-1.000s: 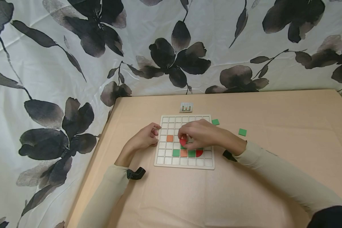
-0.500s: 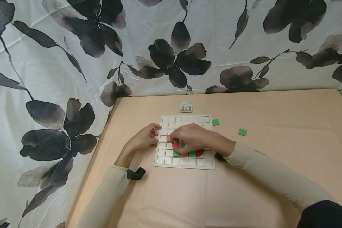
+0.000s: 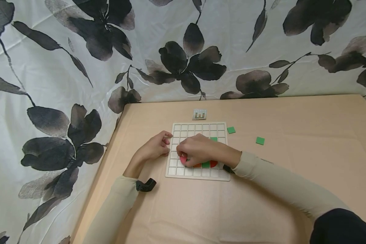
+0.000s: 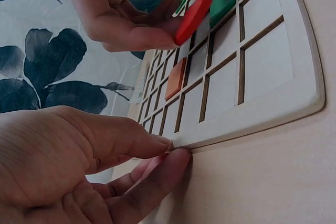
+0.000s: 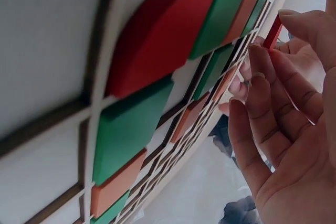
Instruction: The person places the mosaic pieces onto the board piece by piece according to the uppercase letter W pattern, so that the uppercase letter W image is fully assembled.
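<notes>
My right hand (image 3: 198,149) is over the lower left part of a white grid board (image 3: 177,171). Its thumb and fingers pinch a red tile (image 5: 273,32), held just above the squares; in the head view the fingers partly cover it. My left hand (image 4: 68,156) stays at the board's left edge, thumb and index finger pinching the rim. Set in the grid are green square tiles (image 5: 134,121), orange square tiles (image 4: 176,78) and a red quarter-circle tile (image 5: 163,30). In the head view my right hand hides several of these.
Two loose green tiles lie right of the board: one green tile (image 3: 231,130) near its corner, another green tile (image 3: 260,140) farther right. A small pattern card (image 3: 199,114) lies behind the board. A floral cloth (image 3: 158,51) hangs behind the wooden table (image 3: 292,128).
My right hand has moved left and slightly down across the board with the red tile, uncovering a green tile at the upper right. The left hand keeps its place.
</notes>
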`<move>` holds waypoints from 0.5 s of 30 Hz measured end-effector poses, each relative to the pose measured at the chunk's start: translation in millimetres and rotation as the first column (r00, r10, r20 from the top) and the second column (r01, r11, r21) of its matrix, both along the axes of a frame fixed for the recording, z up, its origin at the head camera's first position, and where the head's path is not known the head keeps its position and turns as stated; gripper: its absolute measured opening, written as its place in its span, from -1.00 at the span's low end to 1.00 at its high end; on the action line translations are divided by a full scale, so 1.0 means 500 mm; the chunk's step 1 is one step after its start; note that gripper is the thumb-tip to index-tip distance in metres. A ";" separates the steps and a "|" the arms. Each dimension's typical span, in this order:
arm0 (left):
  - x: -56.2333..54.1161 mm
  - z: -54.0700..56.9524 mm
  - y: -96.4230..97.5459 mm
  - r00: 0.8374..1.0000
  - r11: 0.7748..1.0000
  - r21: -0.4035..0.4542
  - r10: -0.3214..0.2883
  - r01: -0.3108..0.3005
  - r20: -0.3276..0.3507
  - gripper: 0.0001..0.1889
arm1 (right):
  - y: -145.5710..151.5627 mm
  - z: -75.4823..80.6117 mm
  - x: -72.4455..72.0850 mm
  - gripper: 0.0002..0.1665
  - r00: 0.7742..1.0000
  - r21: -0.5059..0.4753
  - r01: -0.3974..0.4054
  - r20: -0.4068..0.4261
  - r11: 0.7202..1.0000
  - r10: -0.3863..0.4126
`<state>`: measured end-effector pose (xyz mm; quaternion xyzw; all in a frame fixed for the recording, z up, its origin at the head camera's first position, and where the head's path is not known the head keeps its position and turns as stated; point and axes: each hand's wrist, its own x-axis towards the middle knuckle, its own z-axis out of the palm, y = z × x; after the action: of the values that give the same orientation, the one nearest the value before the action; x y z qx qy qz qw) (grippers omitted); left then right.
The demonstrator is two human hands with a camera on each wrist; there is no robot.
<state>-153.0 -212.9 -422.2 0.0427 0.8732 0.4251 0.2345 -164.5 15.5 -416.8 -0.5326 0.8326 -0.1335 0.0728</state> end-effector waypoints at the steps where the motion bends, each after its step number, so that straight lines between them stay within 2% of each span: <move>1: 0.000 0.000 0.000 1.000 1.000 0.002 0.001 -0.001 0.002 -0.45 | -0.003 -0.001 0.001 -0.91 1.000 0.005 -0.003 -0.003 1.000 0.003; 15: 0.001 0.001 -0.002 1.000 1.000 0.016 -0.002 0.001 0.012 -0.45 | -0.023 -0.012 0.009 -0.92 0.996 0.024 -0.014 -0.085 1.000 0.016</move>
<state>-152.7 -214.1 -421.9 0.0427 0.8683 0.4323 0.2396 -159.9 3.8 -423.0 -0.5432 0.8324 -0.1005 0.0444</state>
